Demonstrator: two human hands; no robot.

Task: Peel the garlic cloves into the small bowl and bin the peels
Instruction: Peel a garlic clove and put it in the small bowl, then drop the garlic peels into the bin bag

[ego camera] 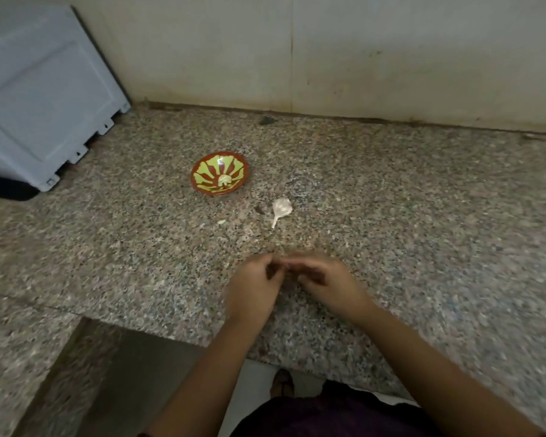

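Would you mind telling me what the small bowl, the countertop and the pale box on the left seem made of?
The small bowl looks like glazed ceramic or perhaps melamine: glossy highlight, painted red-and-green pattern. The countertop seems polished granite, from its speckled grain. The pale box looks like matte moulded plastic, with notched edges.

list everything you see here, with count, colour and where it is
small bowl: one, red with yellow-green pattern, mid counter
peeled cloves: count unclear, pale, inside the small bowl
garlic head: one, white, stemmed, on the counter right of the bowl, nearer
peel scrap: one, pale, left of the garlic head
crate: one, blue-grey, far left
counter: one, speckled granite
left hand: one, fingertips meeting the right hand; whatever they hold is blurred
right hand: one, beside it
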